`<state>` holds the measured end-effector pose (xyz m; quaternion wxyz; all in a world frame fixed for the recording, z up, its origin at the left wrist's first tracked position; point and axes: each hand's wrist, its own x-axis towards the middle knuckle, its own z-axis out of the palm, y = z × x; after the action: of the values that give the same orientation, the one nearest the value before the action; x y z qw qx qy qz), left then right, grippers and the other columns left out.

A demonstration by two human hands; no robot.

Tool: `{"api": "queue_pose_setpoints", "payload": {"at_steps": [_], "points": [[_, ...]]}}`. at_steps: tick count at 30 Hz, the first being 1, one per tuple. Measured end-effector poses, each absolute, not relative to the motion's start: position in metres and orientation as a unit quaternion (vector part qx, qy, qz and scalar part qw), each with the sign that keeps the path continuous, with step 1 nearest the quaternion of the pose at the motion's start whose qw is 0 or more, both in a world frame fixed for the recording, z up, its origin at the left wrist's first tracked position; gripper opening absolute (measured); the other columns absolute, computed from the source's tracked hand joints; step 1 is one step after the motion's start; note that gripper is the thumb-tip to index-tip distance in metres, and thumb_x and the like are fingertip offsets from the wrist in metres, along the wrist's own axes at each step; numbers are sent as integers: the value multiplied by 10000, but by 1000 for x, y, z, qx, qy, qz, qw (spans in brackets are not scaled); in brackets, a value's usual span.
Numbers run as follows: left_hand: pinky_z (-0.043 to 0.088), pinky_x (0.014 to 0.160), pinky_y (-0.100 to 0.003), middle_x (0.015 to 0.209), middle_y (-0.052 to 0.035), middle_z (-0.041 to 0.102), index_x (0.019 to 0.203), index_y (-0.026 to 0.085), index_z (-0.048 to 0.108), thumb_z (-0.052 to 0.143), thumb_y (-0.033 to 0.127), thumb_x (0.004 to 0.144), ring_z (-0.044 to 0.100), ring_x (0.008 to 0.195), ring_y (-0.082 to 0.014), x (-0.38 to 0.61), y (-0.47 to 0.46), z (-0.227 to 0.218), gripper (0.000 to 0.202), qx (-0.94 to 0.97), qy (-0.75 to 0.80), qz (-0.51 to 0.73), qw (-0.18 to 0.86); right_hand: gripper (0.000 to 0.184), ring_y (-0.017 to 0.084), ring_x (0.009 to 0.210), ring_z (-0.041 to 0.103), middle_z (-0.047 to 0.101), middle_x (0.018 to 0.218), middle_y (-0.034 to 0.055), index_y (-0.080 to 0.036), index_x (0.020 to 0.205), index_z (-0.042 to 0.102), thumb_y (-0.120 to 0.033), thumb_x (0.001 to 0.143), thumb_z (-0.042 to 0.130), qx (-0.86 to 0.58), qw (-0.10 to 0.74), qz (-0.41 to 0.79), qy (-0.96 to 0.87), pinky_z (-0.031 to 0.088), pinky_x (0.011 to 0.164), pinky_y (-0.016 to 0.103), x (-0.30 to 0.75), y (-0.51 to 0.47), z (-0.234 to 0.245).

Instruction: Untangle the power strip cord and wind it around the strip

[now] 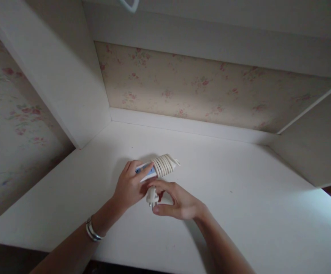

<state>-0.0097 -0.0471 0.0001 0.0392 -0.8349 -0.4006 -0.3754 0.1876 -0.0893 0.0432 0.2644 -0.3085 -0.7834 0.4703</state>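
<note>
A white power strip with blue sections [149, 170] is gripped by my left hand [131, 183], whose fingers lie over its near end. Several turns of white cord [163, 166] are wound round the strip's far end. Just below it, my right hand [179, 199] pinches the white plug [152, 195] between thumb and fingers, its metal prongs pointing toward me. A short length of cord shows behind the plug, within the curl of my right hand. My left palm hides part of the strip.
The white desk top [239, 213] spreads under both hands. White upright panels [68, 76] stand at left and right, with floral wallpaper [182, 83] at the back. A shelf edge [211, 42] hangs above. The desk's front edge runs along the bottom left.
</note>
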Motion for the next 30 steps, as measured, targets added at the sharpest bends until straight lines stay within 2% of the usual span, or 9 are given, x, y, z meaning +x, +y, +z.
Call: {"api": "queue_pose_setpoints", "payload": {"at_steps": [2, 4, 9, 11, 13, 16, 20, 24, 30], "points": [[486, 817, -398, 1040, -123, 530, 1207, 177, 600, 643, 234, 782, 515, 965, -253, -12, -46, -1, 431, -844, -393, -365, 21, 515, 138, 791, 551, 635, 990, 30, -223, 1238, 529, -348, 769, 702, -325, 268, 478, -771, 452, 720, 265, 190, -88, 41], [489, 837, -396, 1051, -123, 532, 1179, 164, 608, 632, 188, 776, 521, 980, -251, -15, -46, -2, 404, -844, -390, -369, 3, 468, 124, 757, 540, 637, 966, 24, -226, 1228, 540, -351, 798, 673, -330, 270, 500, -754, 454, 704, 259, 190, -88, 41], [512, 851, -343, 1088, -100, 520, 1188, 187, 572, 627, 248, 809, 565, 977, -209, -15, -49, -2, 387, -824, -403, -392, -70, 618, 149, 848, 569, 637, 978, 22, -227, 1256, 516, -355, 703, 761, -298, 278, 555, -725, 464, 748, 263, 195, -88, 47], [515, 848, -334, 1082, -89, 522, 1187, 204, 563, 621, 272, 822, 570, 971, -199, -13, -51, -2, 376, -819, -408, -396, -77, 391, 134, 801, 570, 644, 929, 19, -210, 1171, 573, -325, 806, 655, -332, 293, 527, -726, 448, 694, 236, 198, -86, 48], [512, 857, -342, 1079, -85, 527, 1189, 217, 555, 613, 287, 831, 565, 986, -203, -9, -53, -2, 369, -825, -402, -389, -77, 174, 103, 681, 531, 632, 800, 2, -186, 943, 646, -267, 900, 498, -389, 309, 459, -737, 398, 608, 206, 199, -84, 46], [500, 890, -363, 1089, -92, 534, 1174, 215, 534, 608, 270, 830, 550, 1024, -217, -3, -59, -1, 356, -853, -378, -346, -103, 267, 79, 543, 407, 506, 593, -39, -173, 667, 593, -276, 894, 499, -459, 315, 350, -753, 304, 517, 197, 197, -81, 37], [504, 856, -376, 1021, -79, 543, 1041, 193, 508, 631, 225, 798, 547, 986, -219, 3, -66, -1, 274, -858, -375, -328, -123, 373, 79, 502, 334, 387, 520, -52, -176, 595, 564, -437, 860, 549, -534, 339, 307, -711, 241, 467, 207, 189, -79, 26], [515, 758, -354, 904, -43, 519, 852, 204, 464, 654, 267, 788, 551, 873, -204, 6, -69, -4, 210, -849, -404, -323, -107, 467, 77, 448, 334, 408, 472, -48, -167, 558, 572, -548, 826, 541, -597, 394, 363, -597, 220, 415, 216, 185, -73, 22], [521, 787, -380, 933, -62, 512, 822, 198, 475, 655, 256, 794, 551, 907, -218, 11, -75, -8, 190, -859, -399, -313, -67, 391, 79, 436, 380, 498, 486, -33, -161, 607, 655, -530, 736, 640, -639, 408, 339, -557, 232, 399, 211, 180, -71, 22]]}}
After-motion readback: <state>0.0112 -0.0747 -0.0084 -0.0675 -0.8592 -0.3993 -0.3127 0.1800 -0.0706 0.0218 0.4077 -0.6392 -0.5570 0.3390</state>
